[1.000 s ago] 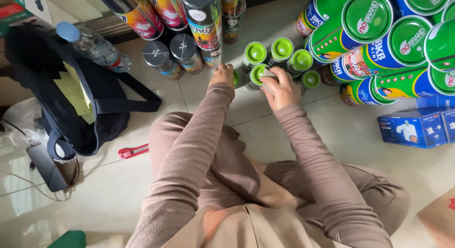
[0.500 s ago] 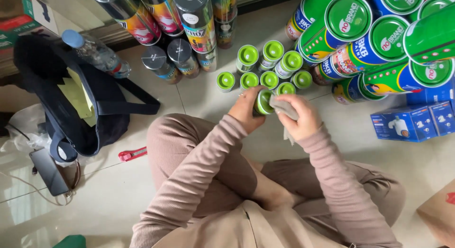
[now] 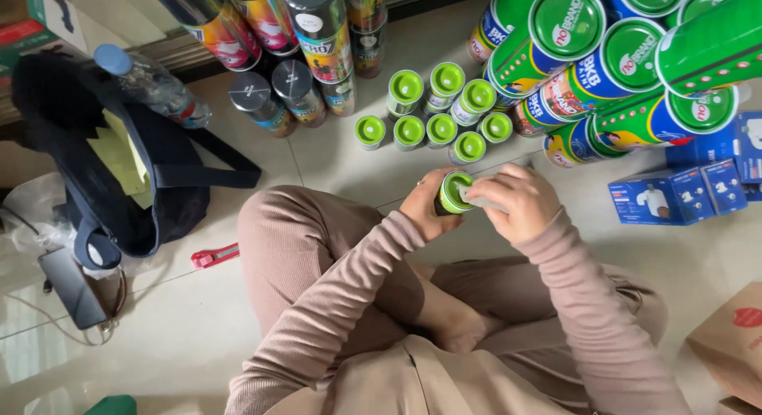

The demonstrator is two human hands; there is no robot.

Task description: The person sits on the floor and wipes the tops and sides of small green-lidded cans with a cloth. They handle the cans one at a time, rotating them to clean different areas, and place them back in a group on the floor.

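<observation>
Both hands (image 3: 476,201) clasped around green-capped can (image 3: 454,193)

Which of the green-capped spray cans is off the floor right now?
The green-capped can between the left hand and right hand; the other green-capped cans stand clustered on the floor.

Left hand (image 3: 425,207) and right hand (image 3: 520,199) meet above the knees, fingers curled, arms bent, sleeves to wrists.

Glossy pale tiled floor (image 3: 159,336) with thin grout lines reflects soft daylight. A dark strip of wall base (image 3: 444,2) runs along the top edge, and a brown cardboard box (image 3: 734,343) sits at the right.
</observation>
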